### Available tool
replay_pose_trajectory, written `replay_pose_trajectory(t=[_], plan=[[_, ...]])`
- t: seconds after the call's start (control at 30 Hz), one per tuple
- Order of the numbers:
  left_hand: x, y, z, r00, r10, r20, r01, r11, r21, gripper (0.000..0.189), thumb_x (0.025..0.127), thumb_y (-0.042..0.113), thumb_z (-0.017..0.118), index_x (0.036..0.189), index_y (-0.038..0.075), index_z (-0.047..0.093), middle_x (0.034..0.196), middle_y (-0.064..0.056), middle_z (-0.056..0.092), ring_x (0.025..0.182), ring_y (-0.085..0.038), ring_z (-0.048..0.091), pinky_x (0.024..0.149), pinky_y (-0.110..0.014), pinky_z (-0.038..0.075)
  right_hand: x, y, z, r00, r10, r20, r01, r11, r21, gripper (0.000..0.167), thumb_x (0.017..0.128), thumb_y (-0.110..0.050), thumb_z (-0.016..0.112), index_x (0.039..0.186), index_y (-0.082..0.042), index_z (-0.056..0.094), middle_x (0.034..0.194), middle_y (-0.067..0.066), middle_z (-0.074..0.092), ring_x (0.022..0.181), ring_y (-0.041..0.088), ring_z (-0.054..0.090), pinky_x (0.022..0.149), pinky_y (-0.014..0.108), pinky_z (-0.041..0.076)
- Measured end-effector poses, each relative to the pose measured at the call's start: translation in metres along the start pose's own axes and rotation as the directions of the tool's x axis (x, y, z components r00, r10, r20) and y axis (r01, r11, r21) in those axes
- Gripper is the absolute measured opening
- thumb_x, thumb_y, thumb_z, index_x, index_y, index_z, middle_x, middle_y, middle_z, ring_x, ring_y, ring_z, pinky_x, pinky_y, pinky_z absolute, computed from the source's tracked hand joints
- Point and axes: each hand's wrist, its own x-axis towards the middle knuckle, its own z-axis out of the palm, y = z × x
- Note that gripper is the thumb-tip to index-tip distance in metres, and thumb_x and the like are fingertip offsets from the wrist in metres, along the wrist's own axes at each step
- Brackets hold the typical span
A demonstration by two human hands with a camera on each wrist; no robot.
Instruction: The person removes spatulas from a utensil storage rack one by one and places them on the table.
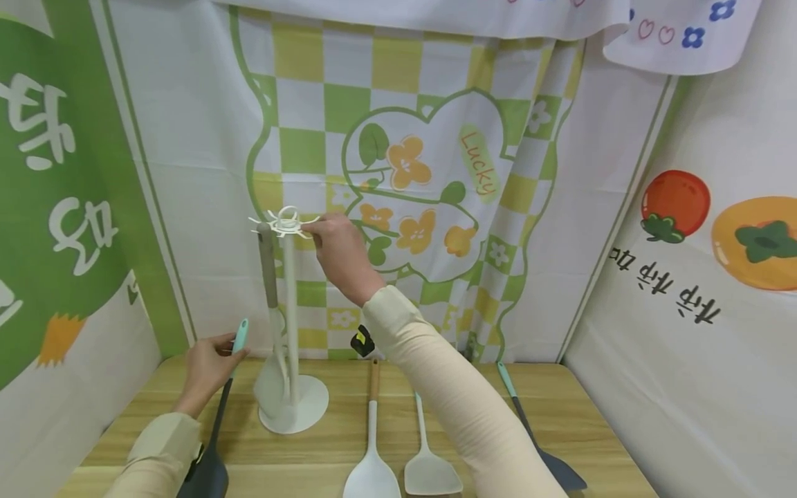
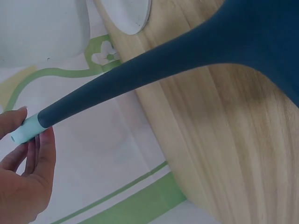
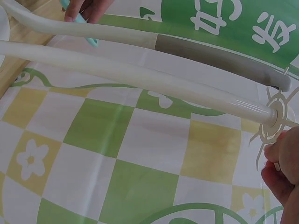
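My left hand [image 1: 208, 366] pinches the mint handle end of a dark blue spatula [image 2: 126, 74] between thumb and fingers. Its broad dark head hangs low at the left in the head view, partly cut off by the frame edge. My right hand [image 1: 342, 256] pinches an arm of the hook ring [image 1: 288, 225] on top of a white utensil stand [image 1: 290, 311]. From that ring hangs a utensil with a grey handle [image 1: 268, 270] and a pale shaft. Its wide pale head reaches down beside the stand's round base.
On the wooden table [image 1: 324, 477] lie a white turner with a wooden handle [image 1: 372, 422], a pale spatula [image 1: 429, 470] and a dark spatula with a mint handle [image 1: 523, 415]. Printed cloth [image 1: 405, 90] hangs behind. A small black object [image 1: 362, 341] shows near the right sleeve.
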Motion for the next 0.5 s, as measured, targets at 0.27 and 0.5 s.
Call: replay_pose_trajectory(t=[0.27, 0.5], plan=[[0.0006, -0.0065, 0.0019, 0.996, -0.014, 0.089, 0.014, 1.0, 0.002, 0.046, 0.084, 0.0, 0.074, 0.122, -0.021, 0.06, 0.099, -0.035, 0.071, 0.087, -0.046, 0.072, 0.064, -0.028, 0.059, -0.0022, -0.0055, -0.0013, 1.0, -0.018, 0.004, 0.019, 0.999, -0.043, 0.027, 0.098, 0.002, 0.063, 0.115, -0.012, 0.078, 0.103, 0.003, 0.076, 0.097, 0.016, 0.069, 0.082, 0.019, 0.058], [0.0018, -0.0071, 0.0076, 0.987, 0.019, 0.159, -0.02, 1.0, 0.001, 0.046, 0.085, -0.006, 0.072, 0.125, -0.024, 0.057, 0.103, -0.04, 0.067, 0.089, -0.051, 0.07, 0.066, -0.049, 0.064, -0.0049, -0.0085, -0.0016, 1.0, -0.031, -0.001, 0.031, 0.996, -0.084, 0.028, 0.098, 0.002, 0.062, 0.116, -0.012, 0.077, 0.106, 0.003, 0.076, 0.098, 0.017, 0.068, 0.08, 0.018, 0.058]])
